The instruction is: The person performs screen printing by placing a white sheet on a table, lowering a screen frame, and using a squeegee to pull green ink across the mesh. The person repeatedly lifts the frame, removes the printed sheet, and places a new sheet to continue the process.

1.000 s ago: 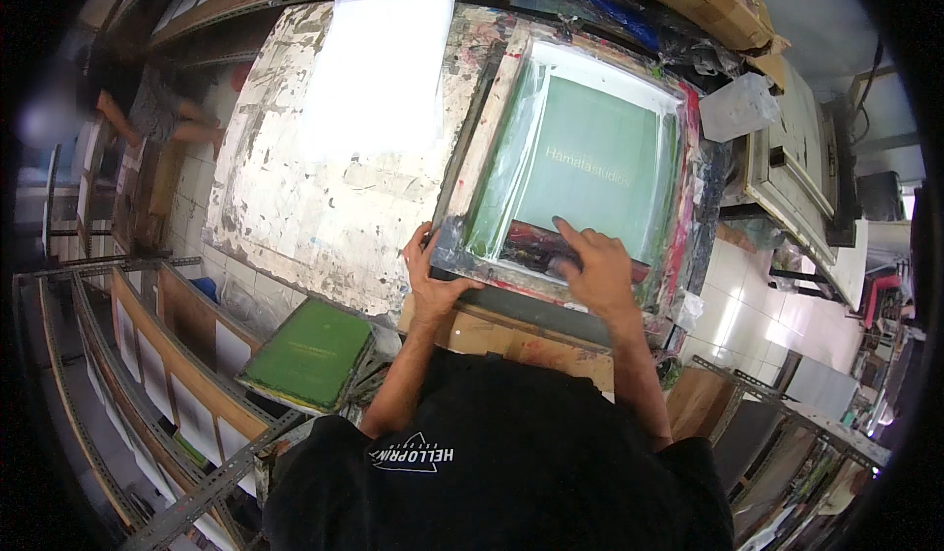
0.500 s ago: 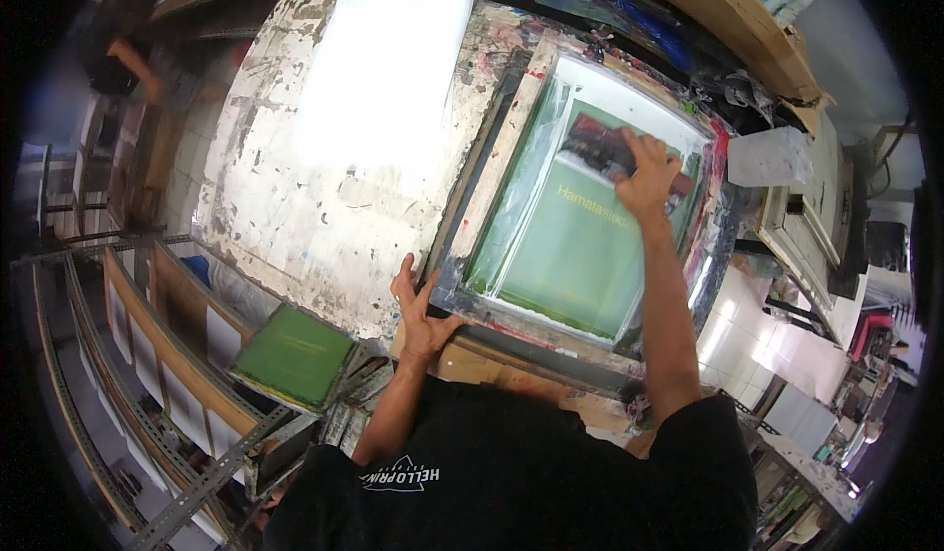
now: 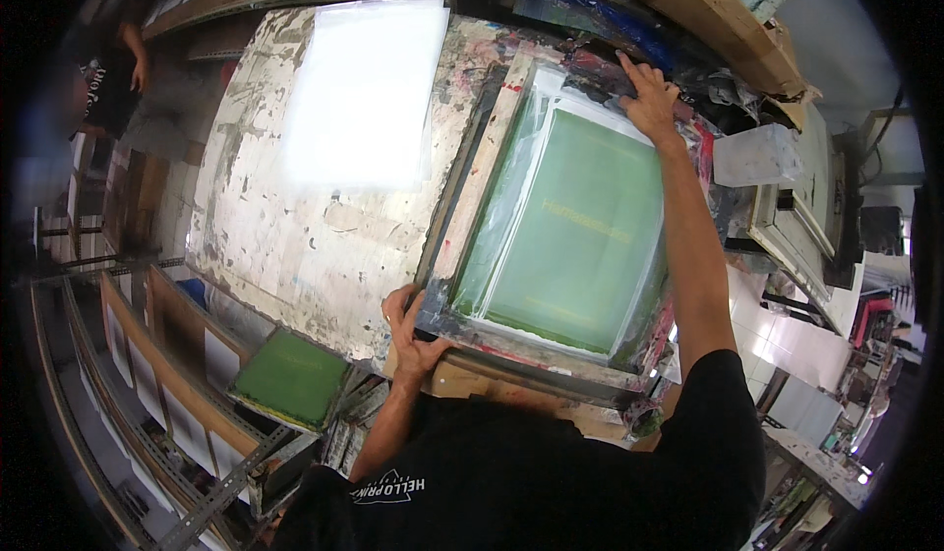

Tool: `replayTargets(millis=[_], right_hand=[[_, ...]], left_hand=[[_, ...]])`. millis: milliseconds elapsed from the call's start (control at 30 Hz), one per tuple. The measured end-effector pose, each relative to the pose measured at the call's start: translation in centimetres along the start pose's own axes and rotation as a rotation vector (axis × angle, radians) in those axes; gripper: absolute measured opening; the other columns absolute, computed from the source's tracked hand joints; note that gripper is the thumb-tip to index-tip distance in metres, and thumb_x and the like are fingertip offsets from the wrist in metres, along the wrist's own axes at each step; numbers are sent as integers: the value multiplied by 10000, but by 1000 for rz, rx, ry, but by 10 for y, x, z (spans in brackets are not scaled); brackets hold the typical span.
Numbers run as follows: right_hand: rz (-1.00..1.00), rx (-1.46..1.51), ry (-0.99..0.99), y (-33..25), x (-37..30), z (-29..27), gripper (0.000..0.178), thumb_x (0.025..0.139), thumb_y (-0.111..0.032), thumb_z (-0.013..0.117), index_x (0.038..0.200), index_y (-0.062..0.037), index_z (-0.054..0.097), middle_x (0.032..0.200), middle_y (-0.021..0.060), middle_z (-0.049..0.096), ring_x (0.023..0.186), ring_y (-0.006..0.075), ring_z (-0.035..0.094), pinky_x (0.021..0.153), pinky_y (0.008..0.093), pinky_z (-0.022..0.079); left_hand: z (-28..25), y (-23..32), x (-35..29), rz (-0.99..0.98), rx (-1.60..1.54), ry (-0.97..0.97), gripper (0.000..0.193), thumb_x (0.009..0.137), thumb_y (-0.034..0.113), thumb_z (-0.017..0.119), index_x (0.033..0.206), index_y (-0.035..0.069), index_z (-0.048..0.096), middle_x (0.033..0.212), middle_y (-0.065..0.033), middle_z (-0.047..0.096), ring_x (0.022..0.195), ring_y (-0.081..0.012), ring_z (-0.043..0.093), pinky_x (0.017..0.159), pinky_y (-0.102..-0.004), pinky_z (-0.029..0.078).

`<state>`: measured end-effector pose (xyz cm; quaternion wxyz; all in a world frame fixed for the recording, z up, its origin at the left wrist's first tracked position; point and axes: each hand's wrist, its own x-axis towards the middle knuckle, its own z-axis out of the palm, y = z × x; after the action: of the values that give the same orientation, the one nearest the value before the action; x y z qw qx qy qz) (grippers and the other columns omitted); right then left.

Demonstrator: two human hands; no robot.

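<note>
A silkscreen frame (image 3: pixel 474 182) with green mesh lies at a slant on the worn work table. Faint yellowish lettering shows through its mesh, and white ink lines the mesh borders. At the frame's near left corner, my left hand (image 3: pixel 415 345) grips it, fingers bent around the outer side and thumb along the near edge. My right hand (image 3: pixel 651 104) reaches to the far end and is closed over a dark, reddish squeegee (image 3: pixel 592 65), which rests there and is partly hidden by the fingers.
Left of the frame, white sheets (image 3: pixel 369 89) lie stacked on the table (image 3: pixel 295 236). A smaller green screen (image 3: pixel 290 379) sits at the lower left beside a metal-and-wood rack (image 3: pixel 177 364). A translucent plastic tub (image 3: pixel 757 156) stands to the right. Another person (image 3: pixel 118 74) is at the far left.
My right hand has moved away from me with the squeegee, from over the mesh to the frame's far end. My left hand's fingers have bent more around the corner.
</note>
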<state>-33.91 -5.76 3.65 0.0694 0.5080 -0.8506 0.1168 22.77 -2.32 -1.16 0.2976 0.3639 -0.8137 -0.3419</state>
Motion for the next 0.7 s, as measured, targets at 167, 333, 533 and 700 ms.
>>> replayTargets(millis=[167,333,533,700], right_hand=[[74,-166,27,-7,-11,-9,1053,708,-233,749,1616,-181,217,1500,124,414,1382,351,373,1132,615,244],[-135,30,15,-68,-85,-108,943,803,-314,753,1590,-124,269,1484,199,419,1401,377,363,1099,581,312],[-430,97,-488,-158,-248,-289,847,862,-254,723,1589,-132,305,1448,207,470,1344,367,457,1047,513,404],[-89,-112,-179,-179,-266,-337,733,846,-46,642,1537,-139,415,1383,141,553,1289,320,507,1016,484,391]], left_hand=[[8,-6,-7,-89,-138,8,972,499,393,960,1305,-25,611,1270,-201,587,1230,-359,485,1064,-462,342],[-1,3,-10,-54,-186,50,948,521,412,964,1273,-47,615,1242,-181,598,1143,-329,514,1040,-460,351],[-27,69,48,196,-244,313,969,585,526,947,1253,-87,604,1210,-172,589,1097,-321,528,976,-454,410],[-27,153,143,229,-715,438,915,759,289,885,1447,-71,401,1247,-136,557,1151,-271,511,1023,-408,395]])
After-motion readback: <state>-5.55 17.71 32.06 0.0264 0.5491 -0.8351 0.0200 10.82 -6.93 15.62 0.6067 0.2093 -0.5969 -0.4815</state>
